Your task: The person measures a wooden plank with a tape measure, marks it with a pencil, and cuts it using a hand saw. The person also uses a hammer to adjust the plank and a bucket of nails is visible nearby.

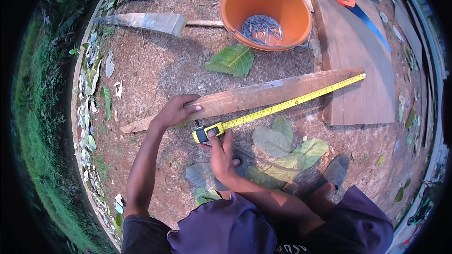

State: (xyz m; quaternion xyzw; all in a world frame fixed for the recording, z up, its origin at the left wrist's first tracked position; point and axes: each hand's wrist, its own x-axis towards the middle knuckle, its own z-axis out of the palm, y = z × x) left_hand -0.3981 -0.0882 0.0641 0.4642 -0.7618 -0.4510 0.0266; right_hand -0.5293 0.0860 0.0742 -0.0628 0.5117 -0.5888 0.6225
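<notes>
Tape measure (201, 135) sits in the fingers of the right hand (221, 155), which grasp its yellow and black case with the thumb laid on top. From those fingers the yellow blade (292, 104) runs out to the right, slanting away from the body, until its end meets the far right tip of a long wooden plank (254, 95). A narrow gap parts blade and plank close to the case and thins toward that tip.

Fingers of the left hand (176, 111) grip the plank near its left end, thumb on the near side, just beyond and left of the case. Well to the right of both hands, the plank's other end lies over a broad board (362, 99). On that board, farther off, rests a saw (358, 11) with an orange handle and blue blade.

Beyond the left fingers, past a green leaf (233, 60), stands an orange bucket (294, 9) holding nails (261, 29). Just right of the right fingers lies a grey-green leaf (272, 142).
</notes>
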